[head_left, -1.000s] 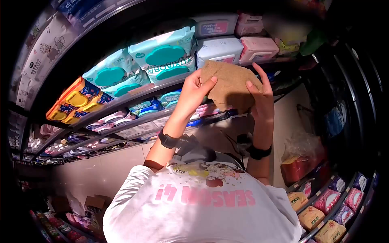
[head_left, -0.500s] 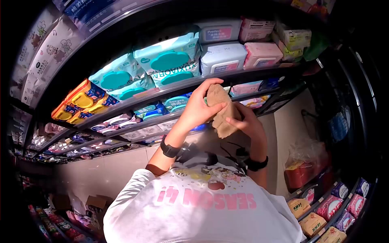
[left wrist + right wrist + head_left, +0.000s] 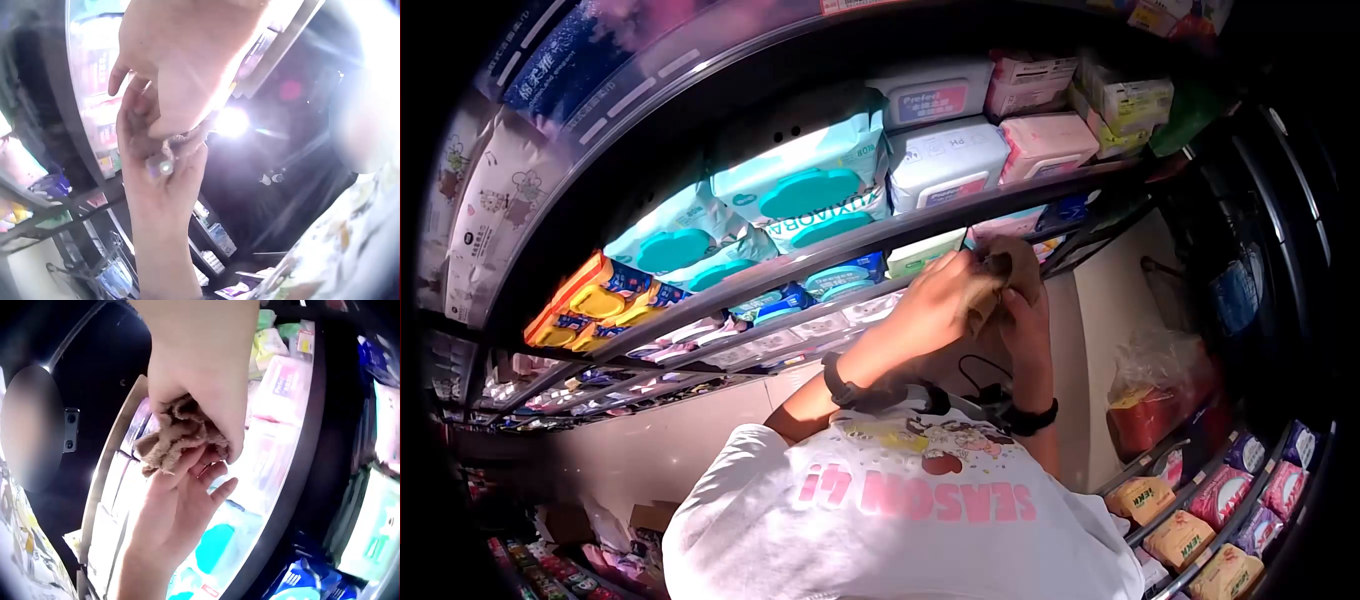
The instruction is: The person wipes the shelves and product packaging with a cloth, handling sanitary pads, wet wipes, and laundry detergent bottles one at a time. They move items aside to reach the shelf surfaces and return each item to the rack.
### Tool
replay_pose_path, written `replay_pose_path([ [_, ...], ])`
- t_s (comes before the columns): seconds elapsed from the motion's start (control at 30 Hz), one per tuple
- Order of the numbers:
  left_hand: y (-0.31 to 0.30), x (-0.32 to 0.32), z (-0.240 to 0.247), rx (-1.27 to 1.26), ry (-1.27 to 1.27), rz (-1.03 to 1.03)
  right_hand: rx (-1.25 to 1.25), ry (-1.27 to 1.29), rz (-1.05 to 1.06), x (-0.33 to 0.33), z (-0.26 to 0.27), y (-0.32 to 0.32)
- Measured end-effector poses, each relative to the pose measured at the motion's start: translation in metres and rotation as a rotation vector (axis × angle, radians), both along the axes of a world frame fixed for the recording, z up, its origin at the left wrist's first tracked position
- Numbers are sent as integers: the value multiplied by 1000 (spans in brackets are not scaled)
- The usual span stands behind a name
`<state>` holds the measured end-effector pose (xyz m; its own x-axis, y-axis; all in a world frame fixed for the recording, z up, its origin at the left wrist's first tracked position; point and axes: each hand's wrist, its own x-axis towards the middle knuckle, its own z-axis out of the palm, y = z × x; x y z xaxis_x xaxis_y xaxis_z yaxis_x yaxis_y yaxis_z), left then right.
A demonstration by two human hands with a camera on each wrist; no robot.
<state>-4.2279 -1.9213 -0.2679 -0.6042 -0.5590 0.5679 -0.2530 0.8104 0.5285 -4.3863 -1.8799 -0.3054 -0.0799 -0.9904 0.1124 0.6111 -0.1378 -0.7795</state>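
Fingertips of left hand (image 3: pixel 930 305) pinch crumpled brown cloth (image 3: pixel 181 437) at its edge; other fingers loosely bent. Right hand (image 3: pixel 1027 325) grips same cloth from opposite side, fingertips partly hidden. Cloth held in air between my hands, folds bunched. Judged step: handling or folding cloth with both hands; next adjustment calls for one grip kept firm while other eases. Black wristbands (image 3: pixel 837 380) on both wrists. Beyond, shelf edge (image 3: pixel 790 268) below teal wipes packs (image 3: pixel 800 155).
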Motion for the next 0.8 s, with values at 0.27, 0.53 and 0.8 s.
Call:
replay_pose_path([
  [0.27,-50,-28,16,-258,-186,555,-93,1016,-759,-61,64,-74],
  [0.53,-74,-34,-23,-442,-411,813,-621,1537,-238,22,107,-151],
  [0.8,-73,-26,-37,-601,-474,717,-580,1362,-78,12,94,-144],
])
